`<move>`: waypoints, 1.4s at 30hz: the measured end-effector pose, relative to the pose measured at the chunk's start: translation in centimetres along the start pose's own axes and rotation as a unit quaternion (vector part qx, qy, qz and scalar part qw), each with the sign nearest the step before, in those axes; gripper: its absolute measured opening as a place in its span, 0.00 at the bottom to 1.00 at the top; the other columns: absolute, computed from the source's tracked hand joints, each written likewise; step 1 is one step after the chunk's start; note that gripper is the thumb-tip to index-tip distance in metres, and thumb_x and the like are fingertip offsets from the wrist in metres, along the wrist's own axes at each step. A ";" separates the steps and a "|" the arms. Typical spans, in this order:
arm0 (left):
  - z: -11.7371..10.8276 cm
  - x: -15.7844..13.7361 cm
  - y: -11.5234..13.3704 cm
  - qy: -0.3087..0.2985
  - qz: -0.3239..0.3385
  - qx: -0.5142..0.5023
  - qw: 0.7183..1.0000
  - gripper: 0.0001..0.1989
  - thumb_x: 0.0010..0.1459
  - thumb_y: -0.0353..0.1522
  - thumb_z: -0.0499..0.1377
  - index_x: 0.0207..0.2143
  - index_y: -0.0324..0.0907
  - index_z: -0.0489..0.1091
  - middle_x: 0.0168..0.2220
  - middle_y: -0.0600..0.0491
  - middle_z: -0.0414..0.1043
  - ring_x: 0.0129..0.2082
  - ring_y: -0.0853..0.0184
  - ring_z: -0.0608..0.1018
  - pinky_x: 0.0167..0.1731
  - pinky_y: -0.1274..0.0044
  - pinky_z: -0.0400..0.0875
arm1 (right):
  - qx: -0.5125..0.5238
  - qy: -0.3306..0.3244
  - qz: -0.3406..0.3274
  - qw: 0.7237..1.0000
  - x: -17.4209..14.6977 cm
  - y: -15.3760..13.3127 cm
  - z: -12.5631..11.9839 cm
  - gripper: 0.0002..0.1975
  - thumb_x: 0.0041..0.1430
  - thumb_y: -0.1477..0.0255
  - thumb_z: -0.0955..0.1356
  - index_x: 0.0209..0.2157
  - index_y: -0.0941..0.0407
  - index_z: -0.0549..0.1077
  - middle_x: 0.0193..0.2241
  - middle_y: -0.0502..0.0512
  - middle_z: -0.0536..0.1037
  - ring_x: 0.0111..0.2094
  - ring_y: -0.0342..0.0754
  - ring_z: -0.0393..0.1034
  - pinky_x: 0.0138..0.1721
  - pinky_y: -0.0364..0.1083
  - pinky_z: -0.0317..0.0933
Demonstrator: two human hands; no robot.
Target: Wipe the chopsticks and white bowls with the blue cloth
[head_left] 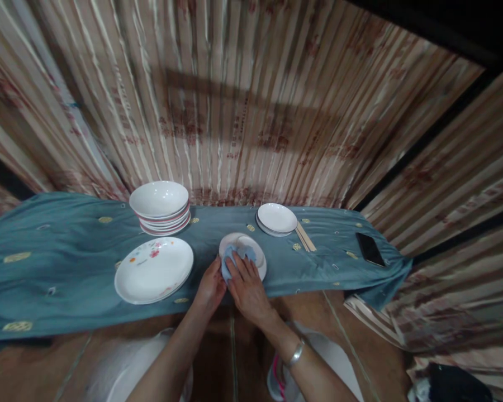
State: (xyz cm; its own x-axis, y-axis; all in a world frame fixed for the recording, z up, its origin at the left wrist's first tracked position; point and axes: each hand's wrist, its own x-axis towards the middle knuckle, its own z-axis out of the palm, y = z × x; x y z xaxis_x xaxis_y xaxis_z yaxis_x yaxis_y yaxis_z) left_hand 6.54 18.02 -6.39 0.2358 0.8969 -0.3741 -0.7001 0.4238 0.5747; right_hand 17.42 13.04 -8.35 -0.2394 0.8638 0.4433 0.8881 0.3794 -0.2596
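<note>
A small white plate (pixel 230 239) is at the table's front edge, between my two hands. My left hand (pixel 212 286) closes on the plate's left side, its fingers partly hidden below the rim. A light blue cloth (pixel 228 261) is bunched on the plate's upper face. My right hand (pixel 248 287) presses this cloth onto the plate, fingers bent over it. Part of the cloth sticks out past the fingertips.
Left of my hands are large oval plates (pixel 155 271) with a flower print, and behind them a stack of white bowls (pixel 159 200). Small plates (pixel 276 218), chopsticks (pixel 305 237) and a black phone (pixel 369 249) lie rightward on the teal tablecloth (pixel 75 245). A curtain (pixel 235 111) hangs behind.
</note>
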 end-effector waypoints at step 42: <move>0.2 0.3 -0.3 -0.022 0.003 0.020 1.000 0.11 0.46 0.28 0.66 0.33 0.38 0.70 0.27 0.52 0.77 0.26 0.69 0.78 0.30 0.78 0.73 | 0.179 0.027 0.069 0.981 1.3 2.2 -1.3 0.22 0.67 0.66 0.55 0.61 0.53 0.59 0.64 0.55 0.55 0.64 0.48 0.48 0.64 0.55 0.47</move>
State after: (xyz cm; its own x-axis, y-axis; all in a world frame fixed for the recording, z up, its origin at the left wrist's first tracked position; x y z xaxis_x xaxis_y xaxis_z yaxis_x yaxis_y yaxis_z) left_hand 6.94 18.23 -6.55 0.2616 0.9039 -0.3386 -0.6749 0.4221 0.6053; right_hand 19.58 14.60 -7.27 -0.0971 0.8999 0.4251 0.7142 0.3605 -0.6000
